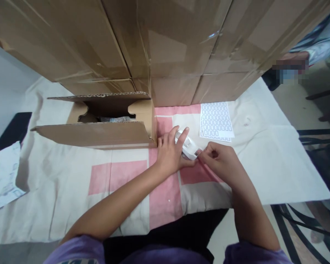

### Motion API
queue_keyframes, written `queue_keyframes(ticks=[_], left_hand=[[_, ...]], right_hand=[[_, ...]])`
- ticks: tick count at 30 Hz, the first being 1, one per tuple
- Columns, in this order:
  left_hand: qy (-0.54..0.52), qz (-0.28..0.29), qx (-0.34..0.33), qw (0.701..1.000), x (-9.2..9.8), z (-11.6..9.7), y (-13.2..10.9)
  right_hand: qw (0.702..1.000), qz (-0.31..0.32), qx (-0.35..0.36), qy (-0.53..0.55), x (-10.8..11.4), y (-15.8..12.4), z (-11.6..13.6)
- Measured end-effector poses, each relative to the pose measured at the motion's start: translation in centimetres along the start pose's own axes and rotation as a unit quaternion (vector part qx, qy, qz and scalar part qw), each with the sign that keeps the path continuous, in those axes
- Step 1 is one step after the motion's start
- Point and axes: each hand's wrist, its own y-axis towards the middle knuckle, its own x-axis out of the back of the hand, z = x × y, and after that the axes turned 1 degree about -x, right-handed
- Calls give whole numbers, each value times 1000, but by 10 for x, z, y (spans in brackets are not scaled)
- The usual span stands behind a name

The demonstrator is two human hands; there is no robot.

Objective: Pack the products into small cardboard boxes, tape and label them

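A small white plastic item (189,146), of a kind I cannot make out, lies tilted just above the pink and cream cloth. My left hand (170,150) is wrapped round its left side, thumb below and fingers above. At its lower right end, my right hand (216,157) has thumb and forefinger pinched together; whatever is between those fingertips is too small to name. Beside my left hand stands an open cardboard box (112,135) with raised flaps and some clear plastic wrapping (117,119) inside. Sheets of small outlined labels (216,121) lie beyond my right hand.
Large taped cartons (167,44) form a wall along the back of the table. A dark flat object (13,128) and a crumpled paper sheet (4,178) are at the left. Another person's sleeve (323,42) shows at the upper right, near dark metal furniture (319,132).
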Motion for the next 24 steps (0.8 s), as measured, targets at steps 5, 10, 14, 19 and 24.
queue_keyframes(ticks=[5,10,14,19,24], left_hand=[[3,3,-2,1000,0,0,0],[-2,6,1,1000,0,0,-1],[2,-8,-7,1000,-1,1,-1],[7,-24,-15,1000,-4,2,-3],[21,-73,-21,997,-9,1,-4]], right_hand=[[996,47,-18,71,-2,2,-3],[964,126,-38,229,2,5,-5],[946,139,-49,290,-1,6,-7],[928,100,-25,359,-18,5,-19],[910,50,29,411,-30,8,-31]])
